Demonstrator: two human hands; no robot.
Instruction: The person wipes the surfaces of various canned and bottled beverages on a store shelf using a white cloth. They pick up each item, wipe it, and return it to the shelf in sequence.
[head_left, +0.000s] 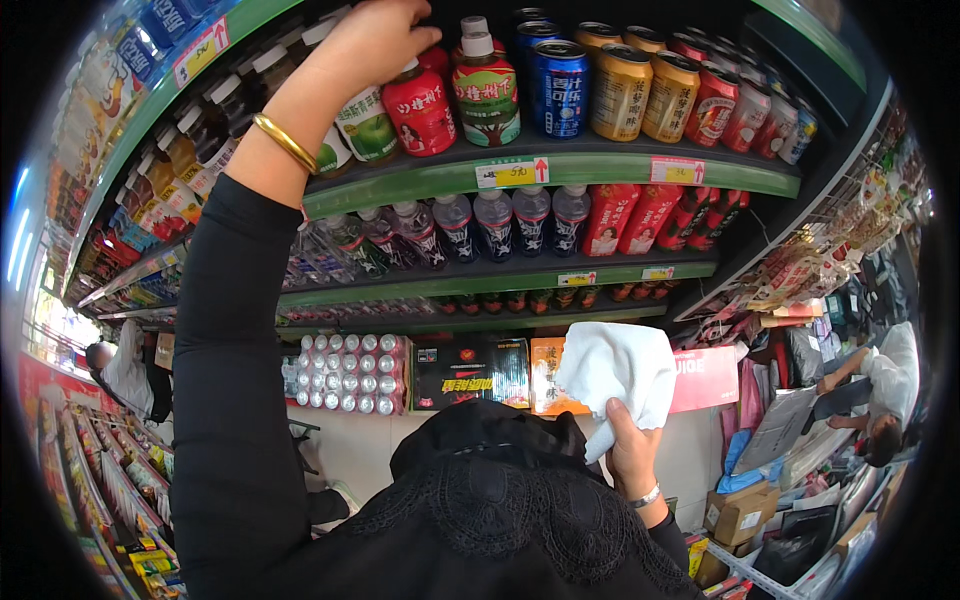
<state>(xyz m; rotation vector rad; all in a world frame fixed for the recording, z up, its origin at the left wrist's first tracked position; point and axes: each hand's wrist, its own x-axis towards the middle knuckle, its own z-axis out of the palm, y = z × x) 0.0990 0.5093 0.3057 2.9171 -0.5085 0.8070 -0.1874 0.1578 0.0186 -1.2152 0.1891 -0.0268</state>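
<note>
My left hand (397, 34) reaches up over the top drinks shelf (420, 171), close above the white cap of a red-labelled juice bottle (421, 112). The upper frame edge cuts off part of its fingers, so any hold is hidden. Beside that bottle stand a green-apple drink bottle (366, 124) and a bottle with a red and green label (486, 94). Lower down, in front of my chest, my right hand (632, 450) grips a white cloth (619, 367), which fans out loosely above the fingers.
Blue (561, 90) and gold cans (621, 94) line the top shelf's right part. Clear bottles (493, 225) and red cartons (611, 217) fill the shelf below. Canned-drink packs (349, 373) and a black carton (471, 375) sit at floor level. A person (885, 390) is at right among packages and cardboard boxes (741, 514).
</note>
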